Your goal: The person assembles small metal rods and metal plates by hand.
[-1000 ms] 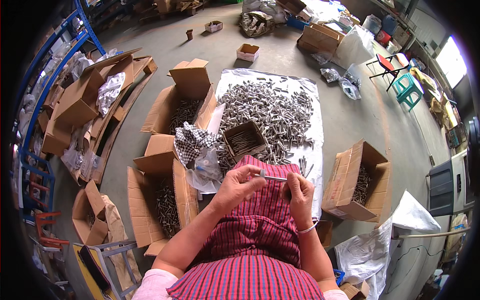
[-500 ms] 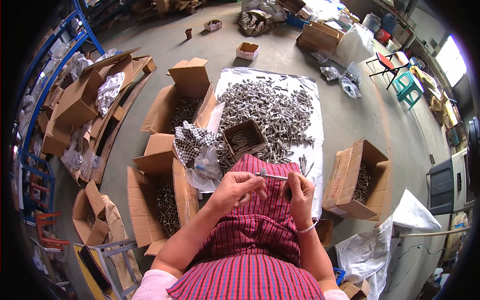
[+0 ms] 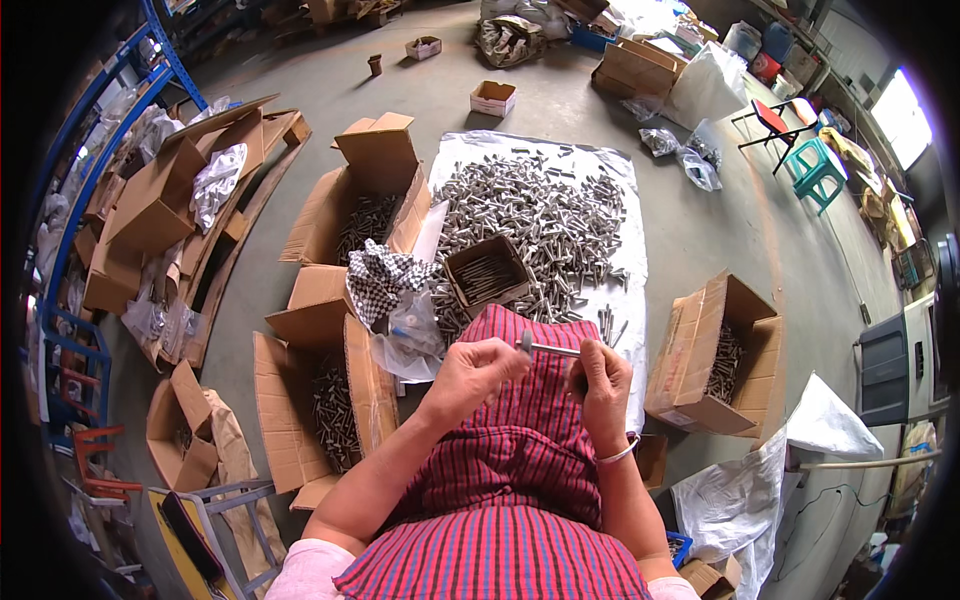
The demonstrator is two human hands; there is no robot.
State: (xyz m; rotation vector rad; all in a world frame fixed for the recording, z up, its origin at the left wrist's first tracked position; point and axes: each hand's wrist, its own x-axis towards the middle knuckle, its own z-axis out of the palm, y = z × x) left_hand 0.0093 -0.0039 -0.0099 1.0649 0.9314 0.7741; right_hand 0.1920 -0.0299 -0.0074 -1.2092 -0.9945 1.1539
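Observation:
A slim metal bolt (image 3: 556, 350) lies almost level over my lap, above the red striped apron (image 3: 540, 400). Around its left end sits a grey round washer (image 3: 526, 342). My right hand (image 3: 604, 388) is closed on the bolt's right end between thumb and fingers. My left hand (image 3: 478, 378) has its thumb and fingertips pressed together at the washer's lower edge. Beyond my knees, a small open box (image 3: 520, 292) of long metal pins stands on a heap of loose metal bolts (image 3: 530, 215), spread over a white sheet (image 3: 632, 290).
Open cartons (image 3: 372, 380) with metal pieces stand at my left, another carton (image 3: 690, 370) at my right. A checkered cloth (image 3: 378, 285) and a clear plastic bag (image 3: 418, 325) lie beside the heap. Farther off are a pallet (image 3: 265, 190), a small box (image 3: 493, 98) and a green stool (image 3: 818, 172).
My left hand's fingers have drawn together and shifted slightly at the washer, which now shows more plainly. The right hand still holds the bolt in nearly the same place.

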